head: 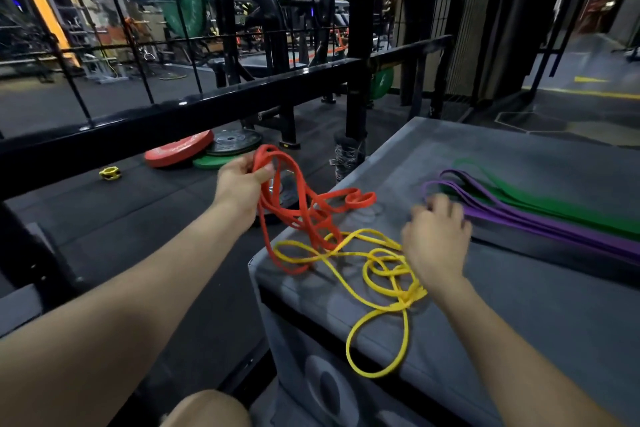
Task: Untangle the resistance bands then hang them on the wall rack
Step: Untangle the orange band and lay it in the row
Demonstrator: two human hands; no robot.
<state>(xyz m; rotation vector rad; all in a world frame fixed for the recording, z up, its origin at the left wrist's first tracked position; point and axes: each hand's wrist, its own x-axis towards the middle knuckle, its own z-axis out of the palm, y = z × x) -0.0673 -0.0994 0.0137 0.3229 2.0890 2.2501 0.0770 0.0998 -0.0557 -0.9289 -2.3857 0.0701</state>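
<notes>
A tangled red band (298,204) hangs from my left hand (242,184), which grips its upper loops above the left edge of a grey padded box (519,288). Its lower loops lie on the box, crossed with a tangled yellow band (377,274) spread near the box's front left corner. My right hand (436,236) hovers over the box just right of the yellow band, fingers curled, blurred, with nothing clearly in it. Purple bands (540,222) and a green band (554,204) lie flat side by side to the right.
A black metal rail (173,114) with a wire grid above it runs across on the left. On the floor beyond lie a red plate (178,151), a green plate (211,161), a black plate (235,142) and a yellow collar (110,173). A black upright post (360,45) stands behind the box.
</notes>
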